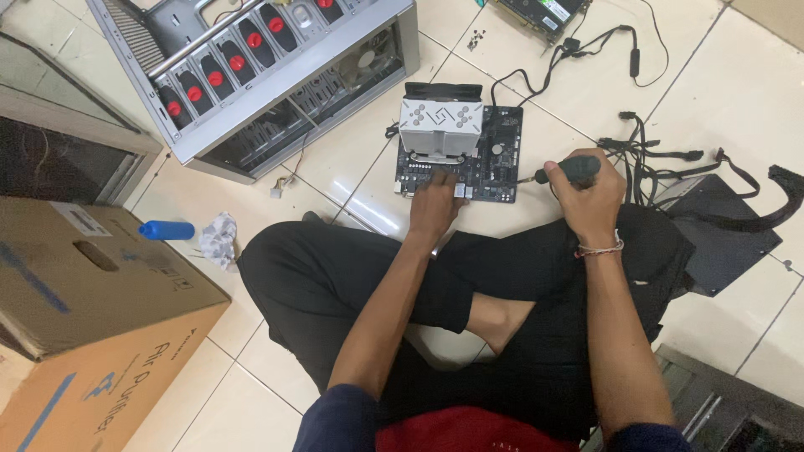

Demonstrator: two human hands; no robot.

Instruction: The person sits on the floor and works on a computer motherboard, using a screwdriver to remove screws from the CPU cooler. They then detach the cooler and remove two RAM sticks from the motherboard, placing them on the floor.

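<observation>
Fingers [437, 186] of the left hand [434, 203] are lying spread and flat, pressing on the near edge of the motherboard [486, 159]; nothing is gripped, the hand is only bracing. Right hand [586, 197] is curling shut round the dark handle of a screwdriver [563, 172], thumb over the top.

Screwdriver's long axis is running roughly left-right, shaft pointing left toward the board's right edge; the tip is sitting at or just beside that edge, contact too small to tell. Board is lying flat straight ahead of the crossed legs, left hand on it, right hand just off its right side. Right hand is the nearer one to that right edge; left hand is nearer the cooler [441, 125], a white-topped finned block with a fan behind, standing on the board's left half.

Surface: pale glossy floor tiles [737, 92], person sitting cross-legged on them in dark trousers.

Around: open grey computer case [276, 75] with red-dotted drive bays lying to the upper left; black cables [670, 159] and a dark flat panel [720, 243] to the right; cardboard box [92, 310] at left, a blue cylinder [166, 230] and crumpled paper [218, 238] beside it; few loose screws [477, 38] on the tiles beyond the board.
</observation>
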